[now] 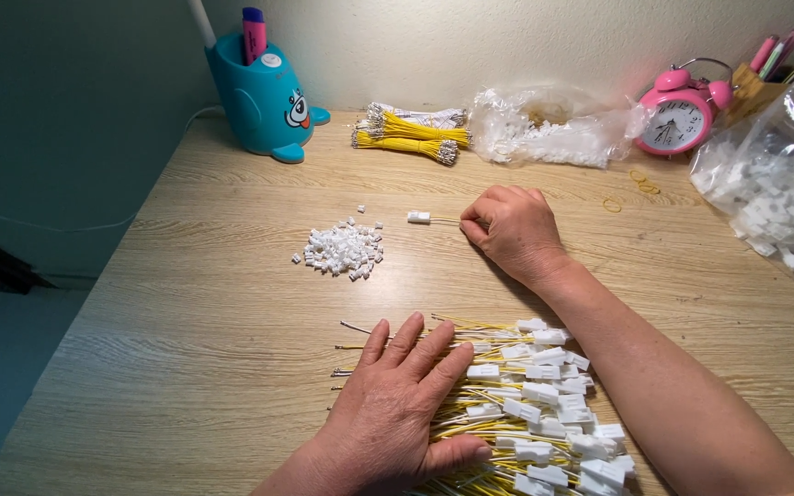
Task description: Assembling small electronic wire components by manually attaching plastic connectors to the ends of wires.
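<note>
Wooden desk [232, 276]: light woodgrain top, against a pale wall; its near and right edges cut off by the frame.

Clear plastic bag, right [769, 193]: bulging with white connector housings; partly out of view, its label unreadable at the edge.

Clear plastic bag, rear [544, 129]: crumpled, holding more small white pieces; contents hard to make out through the glare.

Pile of finished leads [535, 404]: yellow wires with white connector ends, laid roughly parallel near the front edge; lower part runs out of frame; count cannot be told.

Left hand [402, 404]: open, flat, fingers spread, pressed palm-down on the pile's bare wire ends, seemingly to keep the leads aligned; grips nothing.

Right hand [516, 230]: loosely curled, thumb and fingers pinched on a single lead [429, 218], which lies on the desk with its white housing pointing left, toward the loose heap; the wire is mostly hidden under the fingers.

Blue whale-shaped pen holder [264, 96]: rear left, with a pink marker; top cropped.

Pink alarm clock [682, 115]: rear right, beside a wooden pen stand, half cut off.

Bundles of yellow wire [411, 138]: bound, stacked at the back within reach.

Heap of small white housings [344, 248]: loose, mid-desk, just left of the held lead.

Rubber bands [640, 182]: near the clock; faint.
</note>
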